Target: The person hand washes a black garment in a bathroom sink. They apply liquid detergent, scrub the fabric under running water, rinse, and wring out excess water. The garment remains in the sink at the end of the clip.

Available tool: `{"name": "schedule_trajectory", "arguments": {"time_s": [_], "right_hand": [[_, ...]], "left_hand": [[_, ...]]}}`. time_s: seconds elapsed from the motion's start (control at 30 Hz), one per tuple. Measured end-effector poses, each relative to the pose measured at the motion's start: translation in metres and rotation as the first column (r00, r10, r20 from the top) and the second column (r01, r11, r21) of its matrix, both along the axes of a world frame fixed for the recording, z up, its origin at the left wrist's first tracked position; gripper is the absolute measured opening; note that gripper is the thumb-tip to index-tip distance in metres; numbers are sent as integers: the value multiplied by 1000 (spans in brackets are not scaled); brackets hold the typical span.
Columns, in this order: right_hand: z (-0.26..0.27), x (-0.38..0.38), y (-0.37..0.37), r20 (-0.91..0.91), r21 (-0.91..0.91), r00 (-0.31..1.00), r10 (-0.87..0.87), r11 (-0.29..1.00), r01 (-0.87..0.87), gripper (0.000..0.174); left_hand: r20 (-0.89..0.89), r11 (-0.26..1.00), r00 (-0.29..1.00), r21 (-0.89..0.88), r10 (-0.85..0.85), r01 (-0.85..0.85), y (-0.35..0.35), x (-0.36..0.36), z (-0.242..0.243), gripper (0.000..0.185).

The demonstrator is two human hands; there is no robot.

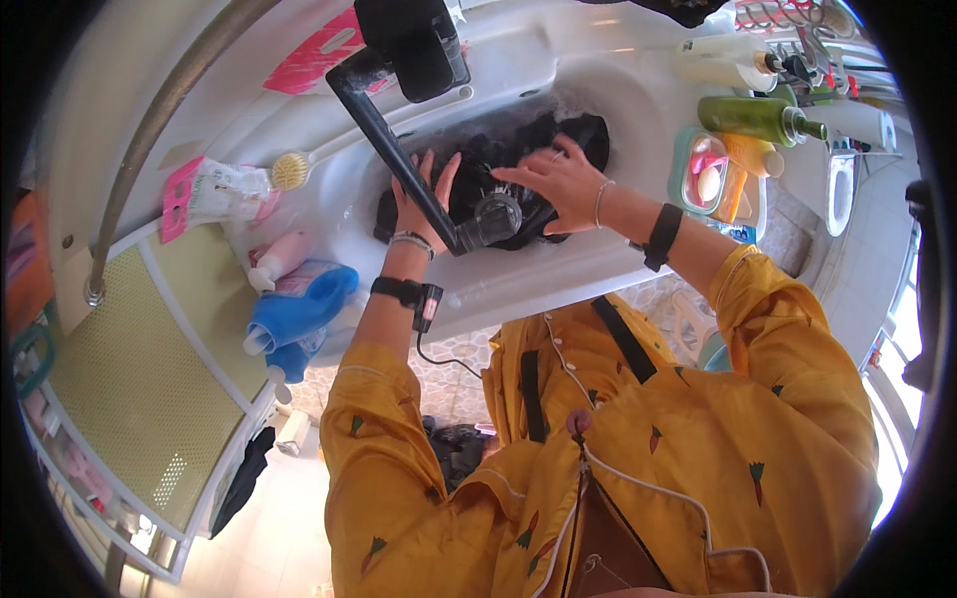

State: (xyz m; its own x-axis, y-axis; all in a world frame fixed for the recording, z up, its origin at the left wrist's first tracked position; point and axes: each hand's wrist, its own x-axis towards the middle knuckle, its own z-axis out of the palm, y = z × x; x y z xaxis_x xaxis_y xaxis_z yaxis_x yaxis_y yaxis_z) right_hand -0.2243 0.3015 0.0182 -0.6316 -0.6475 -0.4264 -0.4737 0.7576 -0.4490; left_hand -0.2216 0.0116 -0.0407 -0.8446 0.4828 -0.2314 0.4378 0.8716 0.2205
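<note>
A dark wet fabric item [478, 164] lies in the white basin [635, 82], with some suds along its far edge. My left hand [420, 209] rests at the fabric's left part, fingers spread; a black faucet arm [400, 161] partly covers it. Palm down over the right part, my right hand [557, 179] has its fingers apart and grips nothing; whether it touches the fabric I cannot tell. Between the hands, the clear-ended faucet spout [490, 224] hangs over the fabric.
Left of the basin are a round-headed brush [291, 170], a pink-and-white pouch [217, 194], a pink pump bottle [280, 258] and a blue jug [299, 306]. At right stand a green pump bottle [748, 119], a white pump bottle [721, 63] and a soap box [699, 172].
</note>
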Motion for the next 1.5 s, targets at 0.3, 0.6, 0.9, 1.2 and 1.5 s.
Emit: {"name": "schedule_trajectory", "arguments": {"time_s": [0.3,0.6,0.9,1.2,1.5], "right_hand": [[-64,-26,-21,124,468,987,-100,883,31,126],[-77,-52,-32,53,409,987,-152,905,117,65],[0,-22,8,-264,-79,860,-437,898,433,69],[-1,6,21,-189,-8,954,-233,972,236,66],[-37,-20,-17,-88,447,995,-40,892,76,129]], "left_hand": [[207,988,978,-157,39,-6,0,4,-72,67],[154,972,980,-216,125,-90,8,-21,-46,63],[37,971,979,-143,200,-193,-28,-4,51,49],[290,994,955,-61,-68,89,-25,15,71,67],[21,985,998,-162,-54,57,3,-5,-24,96]]}}
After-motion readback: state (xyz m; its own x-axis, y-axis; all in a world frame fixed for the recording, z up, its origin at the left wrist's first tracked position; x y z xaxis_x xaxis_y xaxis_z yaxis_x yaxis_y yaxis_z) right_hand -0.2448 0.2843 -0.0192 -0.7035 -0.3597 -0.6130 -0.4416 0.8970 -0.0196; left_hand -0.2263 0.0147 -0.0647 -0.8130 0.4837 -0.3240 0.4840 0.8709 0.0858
